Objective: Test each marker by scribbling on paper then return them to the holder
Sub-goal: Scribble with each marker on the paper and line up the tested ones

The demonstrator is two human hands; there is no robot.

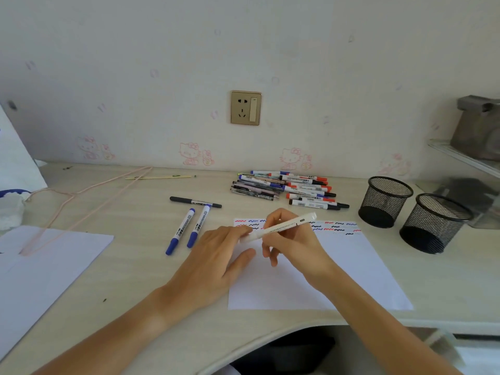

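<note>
A white sheet of paper [338, 266] lies on the desk, with red, blue and black squiggles along its far edge. Over its upper left part my right hand [292, 239] grips a white marker [284, 226] held nearly level. My left hand [216, 255] pinches the marker's left end with its fingertips, thumb resting on the paper. Two blue markers [186, 230] and one black marker [194, 202] lie left of the paper. A pile of several markers and pens [286, 188] lies behind it. Two black mesh holders [385, 201] [435, 223] stand at the right.
A second white sheet [40, 266] covers the desk's left front, with a pink wire hanger [81, 201] partly on it. A thin ruler-like stick [159, 177] lies near the wall. A shelf with a grey object [479, 131] juts out at the right. The desk's front edge curves inward.
</note>
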